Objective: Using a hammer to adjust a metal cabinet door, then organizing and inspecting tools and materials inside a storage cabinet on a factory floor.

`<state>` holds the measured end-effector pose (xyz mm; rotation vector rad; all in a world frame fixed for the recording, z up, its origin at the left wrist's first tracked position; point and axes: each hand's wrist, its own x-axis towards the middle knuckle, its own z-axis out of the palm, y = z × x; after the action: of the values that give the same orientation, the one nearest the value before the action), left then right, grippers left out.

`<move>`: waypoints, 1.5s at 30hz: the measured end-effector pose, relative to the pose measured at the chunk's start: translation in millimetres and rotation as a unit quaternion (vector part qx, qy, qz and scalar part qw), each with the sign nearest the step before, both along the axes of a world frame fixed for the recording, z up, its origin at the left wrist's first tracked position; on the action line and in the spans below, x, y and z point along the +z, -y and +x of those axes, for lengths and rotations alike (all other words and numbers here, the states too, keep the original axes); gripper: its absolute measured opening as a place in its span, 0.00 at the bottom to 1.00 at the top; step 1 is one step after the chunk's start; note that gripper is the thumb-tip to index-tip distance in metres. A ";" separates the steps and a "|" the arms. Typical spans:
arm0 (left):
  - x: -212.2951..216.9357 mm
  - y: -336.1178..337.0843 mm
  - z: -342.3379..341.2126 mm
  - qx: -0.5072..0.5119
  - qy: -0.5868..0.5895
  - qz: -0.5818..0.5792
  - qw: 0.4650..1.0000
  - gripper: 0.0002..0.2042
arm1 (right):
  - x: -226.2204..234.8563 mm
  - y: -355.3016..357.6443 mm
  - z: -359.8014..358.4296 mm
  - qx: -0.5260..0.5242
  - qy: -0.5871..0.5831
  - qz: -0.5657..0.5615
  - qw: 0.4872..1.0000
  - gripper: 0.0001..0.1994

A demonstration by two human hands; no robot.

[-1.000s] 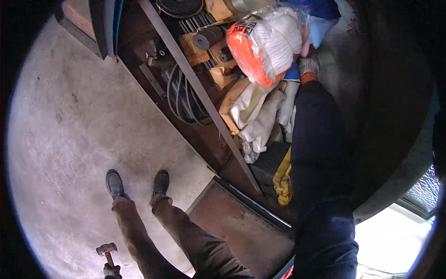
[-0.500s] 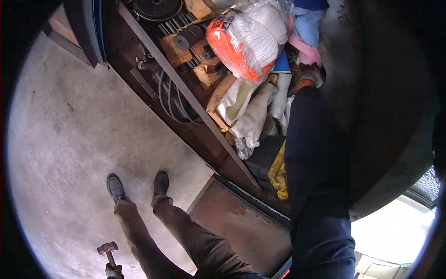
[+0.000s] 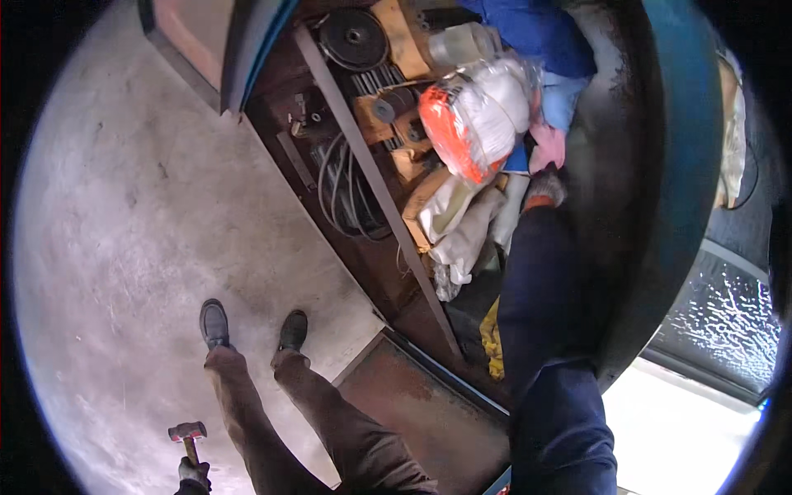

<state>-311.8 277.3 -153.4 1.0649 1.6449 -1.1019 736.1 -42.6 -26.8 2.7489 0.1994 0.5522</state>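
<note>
My left hand (image 3: 195, 472), at the lower left, is closed round the wooden handle of a small sledgehammer (image 3: 187, 431), whose dark, red-marked head points up. In a dark glove with an orange cuff, my right hand (image 3: 546, 188) reaches deep into a cabinet. It is at the lower end of a pink cloth (image 3: 548, 148); its fingers are too dark and blurred to make out. Left of that hand lies a clear plastic bag of white gloves (image 3: 492, 111) with an orange-red print. White cloth items (image 3: 466, 227) lie below the bag.
A brown metal ledge (image 3: 363, 157) runs along the cabinet's front, with coiled black cable (image 3: 342, 194) before it. A black disc (image 3: 353, 40), a dark roll (image 3: 394, 105) and blue cloth (image 3: 540, 33) lie farther back. Yellow cloth (image 3: 492, 340) is beside my right forearm. A rusty panel (image 3: 421, 404) is nearer.
The view has shifted, so the cabinet's contents sit lower and farther right. My right hand stays by the pink cloth. The sledgehammer is still in my left hand.
</note>
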 end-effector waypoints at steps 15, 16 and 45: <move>14.3 -12.7 1.8 0.133 -0.009 0.011 0.991 0.16 | 66.5 -199.9 -93.2 0.150 0.075 0.194 0.967 0.28; 20.5 -22.5 10.6 0.127 -0.002 0.014 0.992 0.15 | 64.2 -213.2 -80.1 0.210 0.071 0.184 0.958 0.29; -89.4 84.3 -15.1 0.234 -0.019 -0.006 0.972 0.14 | 28.5 -236.4 171.6 0.172 -0.049 -0.321 0.930 0.19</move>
<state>-326.9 193.0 -242.8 0.6003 1.7958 -0.8180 907.7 193.8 1.7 2.1047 0.7530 0.3463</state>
